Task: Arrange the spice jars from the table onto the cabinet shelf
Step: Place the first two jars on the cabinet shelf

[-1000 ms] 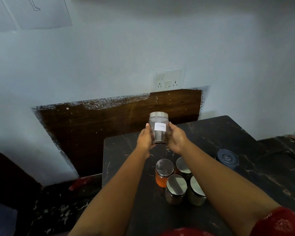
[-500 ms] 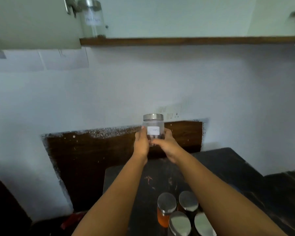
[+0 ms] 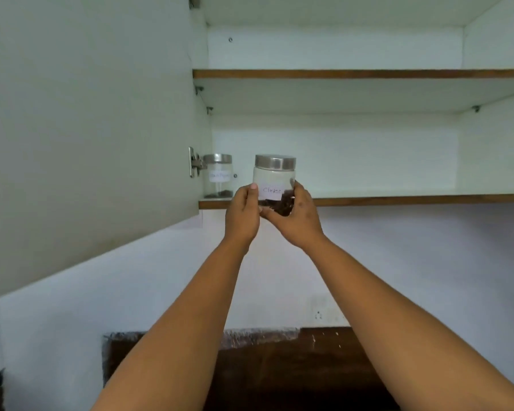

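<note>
Arms raised; left hand (image 3: 243, 213) and right hand (image 3: 298, 216) clasp the cloves jar (image 3: 274, 180) before the shelf (image 3: 398, 200).

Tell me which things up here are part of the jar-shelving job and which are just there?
Part of the job:
- glass jar labelled Cloves with steel lid, gripped by left hand and right hand
- glass steel-lidded jar already on the shelf
- lower wooden-edged cabinet shelf

Just there:
- open pale green cabinet door
- upper shelf
- dark wooden wall panel
</note>
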Tool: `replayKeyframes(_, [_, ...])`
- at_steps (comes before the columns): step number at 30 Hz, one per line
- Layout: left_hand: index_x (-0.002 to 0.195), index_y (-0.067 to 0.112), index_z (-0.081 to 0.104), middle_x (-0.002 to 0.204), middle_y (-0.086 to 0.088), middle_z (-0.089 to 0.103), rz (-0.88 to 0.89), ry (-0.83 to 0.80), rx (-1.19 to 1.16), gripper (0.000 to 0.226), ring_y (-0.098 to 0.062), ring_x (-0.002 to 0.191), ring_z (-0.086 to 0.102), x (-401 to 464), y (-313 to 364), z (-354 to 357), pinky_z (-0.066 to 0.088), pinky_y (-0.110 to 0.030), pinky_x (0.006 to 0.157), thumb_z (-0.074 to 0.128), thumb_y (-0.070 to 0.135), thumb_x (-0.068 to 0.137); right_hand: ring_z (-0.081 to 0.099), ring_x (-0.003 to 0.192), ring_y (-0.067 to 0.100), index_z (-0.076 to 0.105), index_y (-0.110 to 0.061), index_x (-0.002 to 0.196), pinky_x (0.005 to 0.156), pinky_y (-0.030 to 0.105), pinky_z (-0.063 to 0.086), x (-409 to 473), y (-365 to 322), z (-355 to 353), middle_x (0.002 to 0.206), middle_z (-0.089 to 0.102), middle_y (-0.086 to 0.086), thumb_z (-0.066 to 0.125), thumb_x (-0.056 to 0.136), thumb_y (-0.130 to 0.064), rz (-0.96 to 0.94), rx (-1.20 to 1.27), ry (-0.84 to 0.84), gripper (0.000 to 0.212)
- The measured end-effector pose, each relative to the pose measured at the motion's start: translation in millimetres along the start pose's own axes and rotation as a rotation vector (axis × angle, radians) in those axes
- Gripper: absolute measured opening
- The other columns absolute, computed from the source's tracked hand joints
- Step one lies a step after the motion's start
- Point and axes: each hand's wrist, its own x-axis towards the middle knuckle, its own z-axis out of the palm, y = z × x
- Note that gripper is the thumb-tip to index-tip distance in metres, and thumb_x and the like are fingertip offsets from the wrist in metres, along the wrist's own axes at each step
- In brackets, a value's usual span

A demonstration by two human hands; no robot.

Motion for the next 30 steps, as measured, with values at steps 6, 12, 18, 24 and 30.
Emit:
replayKeyframes(6, [0.126, 0.008, 0.057, 0.126, -0.016, 0.056, 0.302, -0.02, 1.121, 0.043, -0.035, 0.125, 0.044, 48, -51, -29, 0.019, -0.052, 0.116, 0.039, 0.038, 0.1, 0.054, 0.117, 0.025, 0.042, -0.008, 0.132, 0.086, 0.027, 0.043, 73, -4, 3, 0.127, 0.055, 0.009, 0.08, 0.071, -0.045, 0.088, -0.292, -0.049, 0.081])
replayKeyframes(12, [0.138, 0.014, 0.035, 0.14, -0.01, 0.033, 0.305, -0.181, 1.351, 0.054, -0.032, 0.135, 0.026, 65, -53, -33, -0.005, -0.05, 0.118, 0.045, 0.042, 0.093, 0.055, 0.114, 0.027, 0.047, -0.005, 0.13, 0.086, 0.029, 0.044, 129, -5, 23, 0.127, 0.055, 0.013, 0.079, 0.071, -0.051, 0.257, -0.59, -0.359, 0.081])
replayKeyframes(18, [0.141, 0.017, 0.027, 0.141, -0.008, 0.027, 0.264, -0.204, 1.416, 0.072, -0.032, 0.138, 0.019, 65, -52, -32, -0.005, -0.048, 0.12, 0.06, 0.036, 0.079, 0.052, 0.12, 0.026, 0.042, -0.005, 0.136, 0.094, 0.03, 0.041, 151, 7, 53, 0.134, 0.05, 0.014, 0.071, 0.078, -0.053, 0.28, -0.653, -0.454, 0.08])
replayKeyframes(24, [0.146, 0.018, 0.021, 0.141, -0.007, 0.027, 0.259, -0.179, 1.411, 0.08, -0.031, 0.14, 0.017, 65, -53, -32, -0.008, -0.047, 0.12, 0.06, 0.025, 0.077, 0.052, 0.12, 0.028, 0.042, -0.003, 0.136, 0.094, 0.031, 0.041, 156, 14, 67, 0.134, 0.049, 0.015, 0.062, 0.087, -0.053, 0.233, -0.638, -0.518, 0.073])
replayKeyframes(30, [0.149, 0.02, 0.017, 0.14, -0.006, 0.027, 0.261, -0.178, 1.402, 0.084, -0.03, 0.139, 0.017, 64, -51, -32, -0.01, -0.046, 0.12, 0.06, 0.021, 0.078, 0.053, 0.119, 0.027, 0.046, -0.003, 0.134, 0.088, 0.029, 0.038, 157, 14, 63, 0.133, 0.053, 0.014, 0.056, 0.091, -0.052, 0.199, -0.623, -0.585, 0.066])
